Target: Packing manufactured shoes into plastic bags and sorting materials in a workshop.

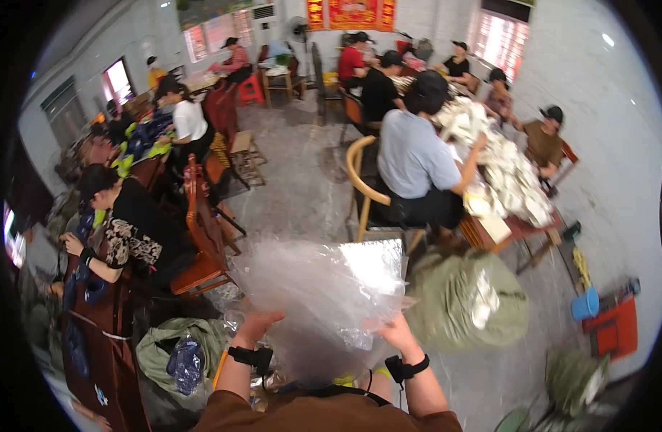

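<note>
Before my chest I hold up a wide, crinkled bundle of clear plastic bags (313, 291). My left hand (256, 328) is closed on its left edge, with the thumb lying toward the plastic. At the right edge my right hand (394, 333) grips the same bundle; some fingers of both hands are hidden behind the plastic. Each wrist has a black strap (414, 366) with a small dark device. Behind the bundle's upper right, a shiny silver sheet-like surface (374, 263) shows, and I cannot tell what it is.
An olive sack (471, 299) stands ahead to my right. Left of me, an open green sack (176, 353) holds dark blue bagged items, beside a long brown table (104, 360). People sit at tables on both sides; white pieces (497, 158) are heaped on the right one. A curved wooden chair (363, 180) stands ahead.
</note>
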The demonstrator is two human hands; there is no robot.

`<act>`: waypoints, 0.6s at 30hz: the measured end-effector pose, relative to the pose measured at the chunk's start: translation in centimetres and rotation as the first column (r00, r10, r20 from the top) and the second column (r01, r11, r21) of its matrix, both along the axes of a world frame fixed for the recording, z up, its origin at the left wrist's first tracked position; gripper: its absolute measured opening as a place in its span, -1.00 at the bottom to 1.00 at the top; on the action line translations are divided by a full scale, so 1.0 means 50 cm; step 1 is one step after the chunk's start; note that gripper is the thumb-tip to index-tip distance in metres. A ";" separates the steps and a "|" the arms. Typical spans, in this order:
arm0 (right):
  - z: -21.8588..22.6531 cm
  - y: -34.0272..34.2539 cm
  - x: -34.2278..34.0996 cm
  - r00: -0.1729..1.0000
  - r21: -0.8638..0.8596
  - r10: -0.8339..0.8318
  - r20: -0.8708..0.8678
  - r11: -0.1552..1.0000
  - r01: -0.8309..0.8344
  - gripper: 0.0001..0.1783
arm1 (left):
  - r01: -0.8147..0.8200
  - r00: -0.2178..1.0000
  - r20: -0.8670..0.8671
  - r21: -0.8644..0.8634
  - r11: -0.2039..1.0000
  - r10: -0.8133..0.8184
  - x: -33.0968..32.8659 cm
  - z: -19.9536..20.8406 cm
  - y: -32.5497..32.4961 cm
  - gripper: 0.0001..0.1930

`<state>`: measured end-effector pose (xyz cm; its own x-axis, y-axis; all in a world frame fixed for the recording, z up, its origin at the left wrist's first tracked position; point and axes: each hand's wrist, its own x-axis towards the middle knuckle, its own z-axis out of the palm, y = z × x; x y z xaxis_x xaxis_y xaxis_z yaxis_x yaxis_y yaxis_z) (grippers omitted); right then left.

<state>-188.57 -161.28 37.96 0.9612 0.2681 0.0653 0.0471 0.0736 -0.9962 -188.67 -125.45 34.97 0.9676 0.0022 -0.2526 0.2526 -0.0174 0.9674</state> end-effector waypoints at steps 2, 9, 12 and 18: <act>-0.025 0.000 0.115 0.997 0.012 0.072 0.006 0.997 -0.072 -0.53 | -0.047 0.995 0.079 -0.106 0.993 0.056 0.057 0.006 -0.006 -0.73; 0.009 0.089 0.486 0.848 -0.011 0.529 0.031 0.849 -0.529 -0.56 | -0.539 0.842 -0.080 -0.171 0.824 0.534 0.108 -0.014 0.019 -0.54; 0.007 0.148 0.621 0.768 0.022 0.638 0.047 0.768 -0.640 -0.59 | -0.642 0.755 -0.026 -0.234 0.730 0.656 0.132 0.016 0.001 -0.41; -0.015 0.263 0.869 0.733 0.216 0.679 -0.045 0.723 -0.657 -0.63 | -0.566 0.804 -0.010 -0.318 0.761 0.594 0.299 0.101 0.024 -0.37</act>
<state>-145.13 -148.13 37.20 0.5399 0.8380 0.0788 -0.1923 0.2139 -0.9577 -173.72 -124.24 40.01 0.8226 0.5107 -0.2502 0.0378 0.3898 0.9201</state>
